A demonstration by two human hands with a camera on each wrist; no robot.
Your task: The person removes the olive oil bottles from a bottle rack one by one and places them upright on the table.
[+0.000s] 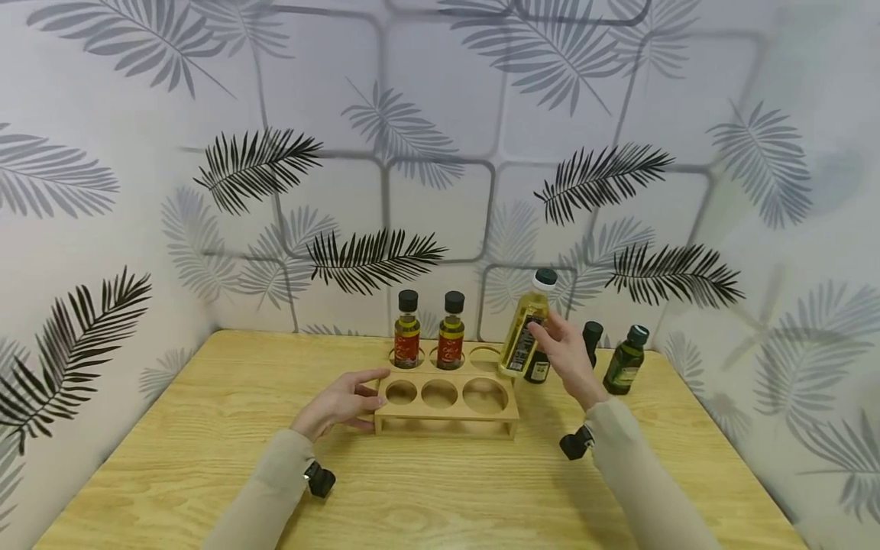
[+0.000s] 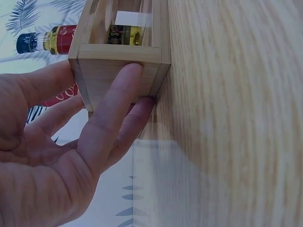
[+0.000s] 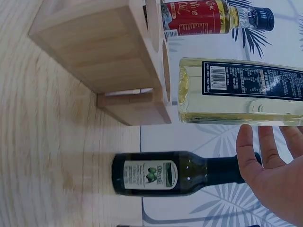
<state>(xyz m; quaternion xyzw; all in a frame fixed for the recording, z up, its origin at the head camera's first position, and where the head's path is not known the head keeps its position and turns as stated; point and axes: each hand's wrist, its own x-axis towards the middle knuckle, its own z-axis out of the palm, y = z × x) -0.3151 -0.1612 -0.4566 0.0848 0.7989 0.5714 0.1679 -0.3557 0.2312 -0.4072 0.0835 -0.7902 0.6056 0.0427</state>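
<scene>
The right hand [image 1: 569, 353] grips a bottle of pale yellow oil [image 1: 524, 330] with a dark green cap and white neck, holding it tilted near the right end of the back row of a two-tier wooden rack [image 1: 450, 413], its base raised off the table [image 1: 412, 493]; its dark label bears a barcode and white lines too small to read. The left hand [image 1: 346, 401] is relaxed, its extended fingers resting against the rack's left end. In the left and middle holes of that back row stand a left red-labelled bottle [image 1: 406, 341] and a middle red-labelled bottle [image 1: 451, 344], both black-capped; the right wrist view shows "Olive Oil" in pale script on one red label. Just right of the rack stands a dark bottle [image 3: 191, 172], whose pale label pictures green olives beside a name I cannot read surely. Farther right are a black-capped bottle [image 1: 592, 336], partly hidden by the right hand, and a green-capped bottle [image 1: 626, 362], its label illegible
</scene>
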